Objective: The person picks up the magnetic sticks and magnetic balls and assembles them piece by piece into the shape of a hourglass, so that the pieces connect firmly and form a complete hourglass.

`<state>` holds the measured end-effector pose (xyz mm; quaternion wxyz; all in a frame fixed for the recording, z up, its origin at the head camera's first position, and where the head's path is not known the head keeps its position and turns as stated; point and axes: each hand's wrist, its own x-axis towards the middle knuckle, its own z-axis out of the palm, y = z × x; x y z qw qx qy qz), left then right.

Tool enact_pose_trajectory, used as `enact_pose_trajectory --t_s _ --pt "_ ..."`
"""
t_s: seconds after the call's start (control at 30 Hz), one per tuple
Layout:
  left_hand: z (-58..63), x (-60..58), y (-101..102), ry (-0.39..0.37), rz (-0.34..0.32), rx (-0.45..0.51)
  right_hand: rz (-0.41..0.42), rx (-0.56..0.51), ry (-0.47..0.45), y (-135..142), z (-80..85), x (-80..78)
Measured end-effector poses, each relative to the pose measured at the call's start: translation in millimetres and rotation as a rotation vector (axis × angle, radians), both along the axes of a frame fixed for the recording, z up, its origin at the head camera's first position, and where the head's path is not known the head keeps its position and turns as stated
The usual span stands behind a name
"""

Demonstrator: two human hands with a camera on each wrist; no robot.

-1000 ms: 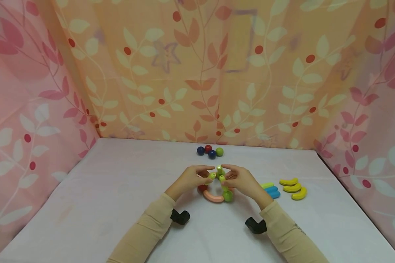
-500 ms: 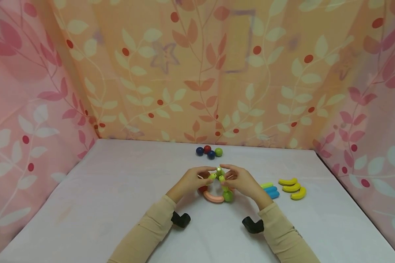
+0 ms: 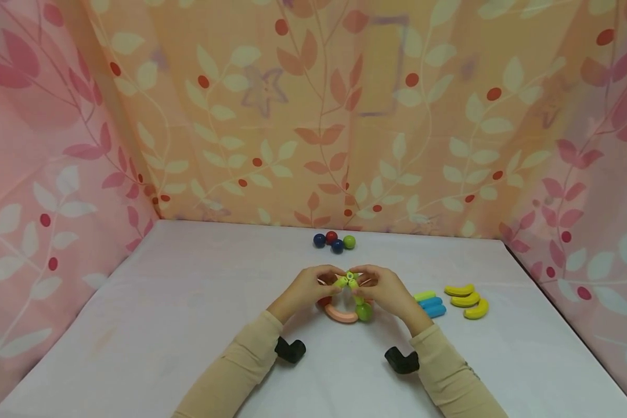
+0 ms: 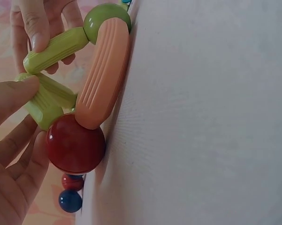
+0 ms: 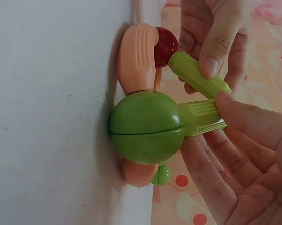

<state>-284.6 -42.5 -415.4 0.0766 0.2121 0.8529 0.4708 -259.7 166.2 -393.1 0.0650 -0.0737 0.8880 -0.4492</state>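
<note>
A ring of curved peach pieces [image 3: 341, 316] and balls lies on the white table. In its corners show a red ball [image 4: 76, 143] and a green ball [image 5: 147, 126]. Light green ribbed sticks rise from the balls and lean inward, their upper ends meeting in a peak. My left hand [image 3: 308, 287] pinches the left stick [image 4: 44, 108], which rises from the red ball. With thumb and fingers, my right hand [image 3: 380, 285] pinches the right stick [image 5: 199, 117] above the green ball. A third stick [image 4: 60, 92] leans in from the far side, partly hidden.
Behind the ring sits a cluster of blue, red and green balls [image 3: 337, 247]. To the right lie blue and light green sticks [image 3: 432, 306] and yellow curved pieces [image 3: 465, 299]. Black angled mounts [image 3: 291, 351] stick out at both wrists. Patterned cloth walls enclose the table.
The upper ends of the light green sticks have come together, having stood apart before. Both hands have drawn slightly closer to each other; the ring stays in place.
</note>
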Motion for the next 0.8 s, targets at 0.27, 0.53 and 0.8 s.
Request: enact_pose_trajectory --t_s 0.27,0.53,0.8 --pt "-0.7 -0.5 1.4 -0.024 0.016 -0.009 -0.004 -0.015 -0.009 2.2 -0.3 -0.3" --pt "1.4 1.1 3.2 -0.036 0.021 -0.016 -0.015 -0.029 -0.027 1.9 0.5 0.9" --pt "1.0 2.0 3.0 -0.046 0.031 -0.006 -0.014 -0.021 -0.019 2.5 -0.8 0.3"
